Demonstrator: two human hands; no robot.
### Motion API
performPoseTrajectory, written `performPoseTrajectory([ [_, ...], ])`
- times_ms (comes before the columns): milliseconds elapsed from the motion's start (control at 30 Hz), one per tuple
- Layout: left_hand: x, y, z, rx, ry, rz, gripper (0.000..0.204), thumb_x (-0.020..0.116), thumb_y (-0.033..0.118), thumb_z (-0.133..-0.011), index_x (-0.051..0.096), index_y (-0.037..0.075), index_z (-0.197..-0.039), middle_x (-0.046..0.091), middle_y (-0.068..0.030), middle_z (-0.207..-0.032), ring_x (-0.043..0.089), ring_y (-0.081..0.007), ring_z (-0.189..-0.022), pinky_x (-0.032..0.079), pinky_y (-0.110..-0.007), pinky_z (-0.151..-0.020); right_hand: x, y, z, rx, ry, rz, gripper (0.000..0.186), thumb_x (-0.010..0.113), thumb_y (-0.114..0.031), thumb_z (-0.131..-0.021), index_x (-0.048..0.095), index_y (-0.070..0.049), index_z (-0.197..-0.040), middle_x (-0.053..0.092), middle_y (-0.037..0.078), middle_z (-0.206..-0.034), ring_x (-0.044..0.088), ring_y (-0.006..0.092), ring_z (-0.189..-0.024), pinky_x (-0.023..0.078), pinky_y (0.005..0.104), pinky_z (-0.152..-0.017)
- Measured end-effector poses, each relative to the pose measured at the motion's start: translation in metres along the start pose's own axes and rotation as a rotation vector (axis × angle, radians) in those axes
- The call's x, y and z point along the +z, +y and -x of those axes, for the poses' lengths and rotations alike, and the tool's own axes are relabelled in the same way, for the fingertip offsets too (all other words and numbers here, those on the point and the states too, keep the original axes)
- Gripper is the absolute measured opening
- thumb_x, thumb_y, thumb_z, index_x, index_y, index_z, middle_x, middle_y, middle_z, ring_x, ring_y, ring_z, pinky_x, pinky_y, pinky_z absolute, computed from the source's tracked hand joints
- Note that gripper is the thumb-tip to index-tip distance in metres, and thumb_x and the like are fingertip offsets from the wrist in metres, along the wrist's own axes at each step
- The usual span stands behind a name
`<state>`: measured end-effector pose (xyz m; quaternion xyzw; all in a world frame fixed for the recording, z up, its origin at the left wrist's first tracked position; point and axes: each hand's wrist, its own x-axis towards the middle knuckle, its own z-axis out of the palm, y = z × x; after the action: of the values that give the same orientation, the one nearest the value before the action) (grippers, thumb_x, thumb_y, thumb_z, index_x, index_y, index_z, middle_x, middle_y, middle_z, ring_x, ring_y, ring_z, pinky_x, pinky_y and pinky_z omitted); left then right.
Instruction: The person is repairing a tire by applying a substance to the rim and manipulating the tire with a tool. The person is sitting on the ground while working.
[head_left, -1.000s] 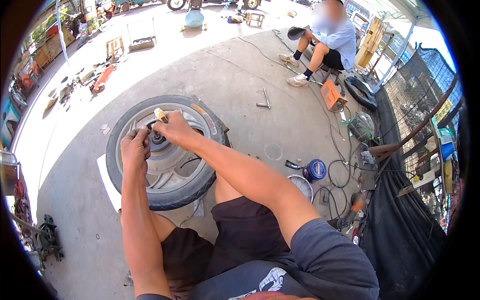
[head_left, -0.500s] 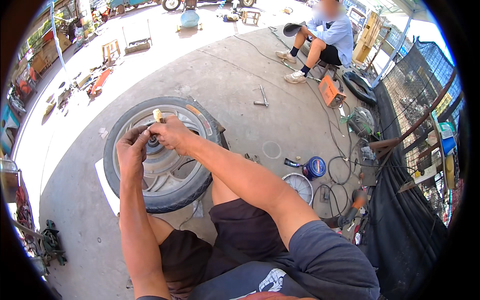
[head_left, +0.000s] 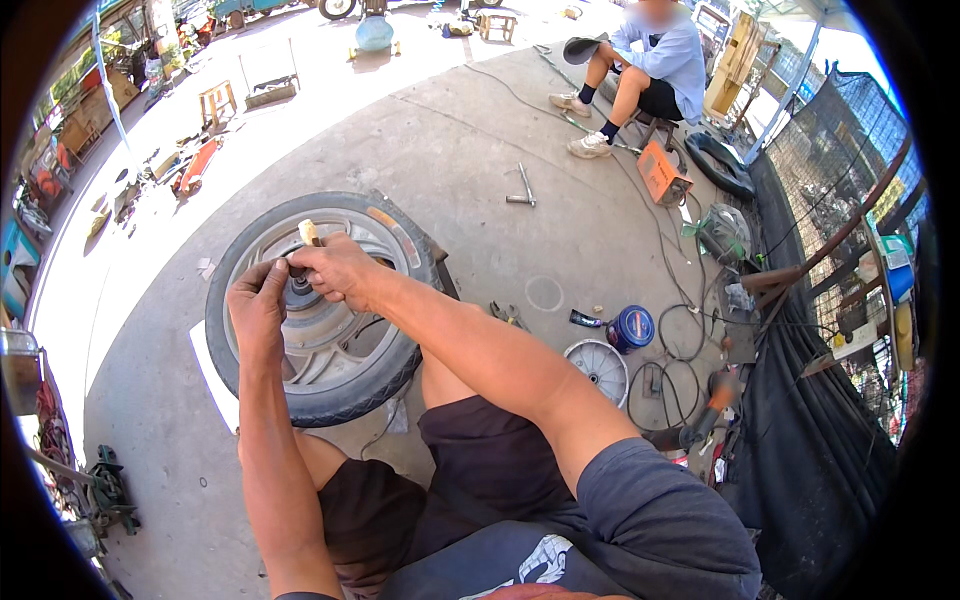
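A motorcycle wheel (head_left: 352, 392) with a black tyre and a grey cast rim lies flat on the ground before my knees. Over its hub (head_left: 302, 290) both hands meet. My right hand (head_left: 335, 268) is closed round a brush-like tool (head_left: 308, 230), its pale yellowish end sticking up above the fist. Thumb and fingers of my left hand (head_left: 262, 305) pinch together beside the right fingertips. Whatever small thing lies between them is too small to make out. Part of the hub is hidden beneath the hands.
Right of the wheel are pliers (head_left: 508, 315), a blue tub (head_left: 631, 328), a dark tube (head_left: 586, 319) and a round grey wheel part (head_left: 597, 368). A T-shaped wrench (head_left: 524, 186) lies farther out. Cables run to an orange machine (head_left: 662, 175), near a seated person (head_left: 655, 75).
Both hands have shifted very slightly left over the hub, still together. The wheel and the tools around it stay in place.
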<state>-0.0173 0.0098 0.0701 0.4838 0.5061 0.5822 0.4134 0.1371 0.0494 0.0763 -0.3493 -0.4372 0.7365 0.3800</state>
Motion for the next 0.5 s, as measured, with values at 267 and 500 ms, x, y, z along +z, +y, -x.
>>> performPoseTrajectory([
  [267,-0.0040,0.0003,-0.0027,-0.063,0.052,0.006,0.027,0.066,0.024,-0.097,0.067,-0.002,-0.090,0.044,0.0068,-0.057,0.033,-0.0019,-0.045,0.022,-0.023,-0.041,-0.0011,0.0017,-0.0042,-0.050,0.053,0.043,0.022,0.066,-0.023,-0.085,0.059,-0.005,-0.074,0.046,-0.001,-0.056,0.038,0.0080,-0.043,0.023,0.0284,-0.039],
  [500,-0.0063,-0.0014,-0.0055,-0.128,0.090,0.047,0.026,0.064,0.025,-0.098,0.064,0.001,-0.089,0.049,0.0046,-0.062,0.038,-0.0030,-0.045,0.025,-0.022,-0.040,-0.0034,0.0044,-0.0063,-0.092,0.089,0.095,0.024,0.066,-0.024,-0.084,0.061,-0.004,-0.072,0.050,0.001,-0.058,0.041,0.0106,-0.044,0.026,0.0297,-0.039],
])
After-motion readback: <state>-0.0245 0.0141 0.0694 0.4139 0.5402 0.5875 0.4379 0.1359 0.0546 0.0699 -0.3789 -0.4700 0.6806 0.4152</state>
